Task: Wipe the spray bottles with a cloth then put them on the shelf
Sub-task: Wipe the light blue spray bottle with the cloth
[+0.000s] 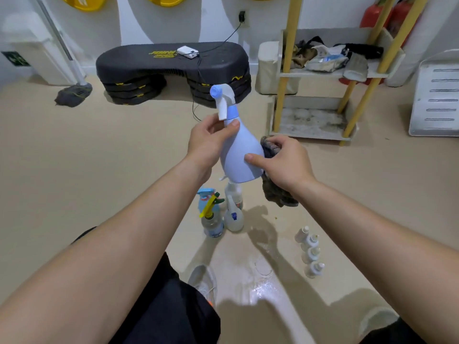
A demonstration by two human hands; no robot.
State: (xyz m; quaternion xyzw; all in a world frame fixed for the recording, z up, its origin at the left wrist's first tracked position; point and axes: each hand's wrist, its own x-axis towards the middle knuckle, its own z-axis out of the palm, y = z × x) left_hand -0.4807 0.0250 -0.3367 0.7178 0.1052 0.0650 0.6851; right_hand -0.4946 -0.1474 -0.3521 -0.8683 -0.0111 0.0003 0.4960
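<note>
A pale blue spray bottle (238, 150) with a white trigger is held up in the air at the centre of the view. My left hand (207, 141) grips its neck just under the trigger. My right hand (283, 161) holds a dark grey cloth (275, 192) against the bottle's right side, thumb on the front; the cloth hangs down below the hand. Several other spray bottles (223, 214) stand on the floor beneath. The yellow-legged shelf (330, 73) stands to the upper right, its bottom tier (310, 122) bare and stained.
Small white bottles (310, 252) stand in a row on the floor at lower right, beside a wet patch (263, 286). A black step platform (173, 70) and a mop (72, 93) are at the back. A white tray (437, 98) leans at far right. My shoe (202, 281) is below.
</note>
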